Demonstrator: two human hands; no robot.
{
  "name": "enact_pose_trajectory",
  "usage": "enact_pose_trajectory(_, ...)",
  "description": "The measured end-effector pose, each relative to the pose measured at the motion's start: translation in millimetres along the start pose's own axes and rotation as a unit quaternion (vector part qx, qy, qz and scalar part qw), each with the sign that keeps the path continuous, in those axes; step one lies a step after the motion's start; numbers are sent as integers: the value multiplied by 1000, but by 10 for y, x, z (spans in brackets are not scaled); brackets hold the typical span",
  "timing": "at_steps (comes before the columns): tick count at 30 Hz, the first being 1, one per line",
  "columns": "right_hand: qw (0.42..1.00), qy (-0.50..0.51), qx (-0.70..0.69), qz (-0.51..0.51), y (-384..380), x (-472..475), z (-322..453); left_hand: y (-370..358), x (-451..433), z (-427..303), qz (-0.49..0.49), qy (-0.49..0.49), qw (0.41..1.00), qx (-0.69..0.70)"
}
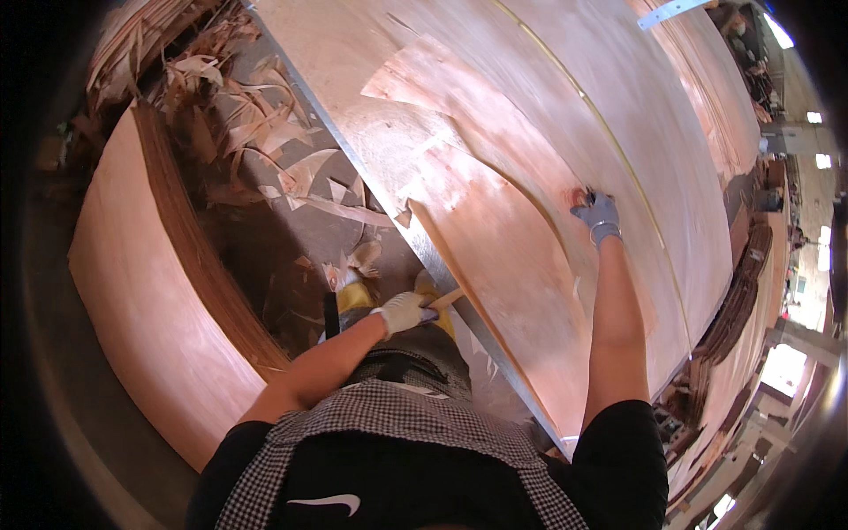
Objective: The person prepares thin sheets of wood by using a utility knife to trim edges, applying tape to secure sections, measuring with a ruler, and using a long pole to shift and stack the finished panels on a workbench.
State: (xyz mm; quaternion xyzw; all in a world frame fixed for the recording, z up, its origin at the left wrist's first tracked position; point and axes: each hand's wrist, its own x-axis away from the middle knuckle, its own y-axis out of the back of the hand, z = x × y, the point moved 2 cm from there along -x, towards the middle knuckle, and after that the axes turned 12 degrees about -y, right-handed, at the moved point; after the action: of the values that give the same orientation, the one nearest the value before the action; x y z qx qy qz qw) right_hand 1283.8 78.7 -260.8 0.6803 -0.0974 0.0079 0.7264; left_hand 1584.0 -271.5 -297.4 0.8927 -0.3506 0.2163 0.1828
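My left hand [404, 313], in a pale work glove with darker fingertips, grips a narrow wood veneer strip [448, 299] at the near metal edge [318, 106] of the worktable. In a grey glove, my right hand [599, 217] rests farther over on the large veneer sheet [662, 165]. Its fingers bend around a small dark thing beside a reddish mark; whether that is a tool is unclear. Between my hands lies a loose veneer piece [510, 265] with a curved far edge. Another irregular veneer piece [457, 79] lies beyond it.
A thin yellowish strip [583, 95] runs along the large sheet. To my left stands a thick veneer stack [159, 265]. Torn veneer scraps [285, 129] litter the floor beside the table. More veneer [709, 86] is piled past the far side, near a pale metal strip [669, 12].
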Motion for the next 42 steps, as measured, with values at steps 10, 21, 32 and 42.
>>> enact_pose_trajectory(10, 998, 24, 55, -13, 129, -78, 74, 698, 1216, 916, -37, 83, 984, -152)
enact_pose_trajectory(21, 969, 105, -197, -103, 1665, 63, 1127, 641, 2917, 1710, -205, 440, 856, -176)
enact_pose_trajectory(32, 910, 203, -293, -212, 2598, 1123, 3984, 2321, 2724, 1762, -379, 156, 893, -188)
enact_pose_trajectory(42, 828, 525, -102, -171, 2544, 1832, 6805, 5024, 3697, 21, -578, -294, 745, -155)
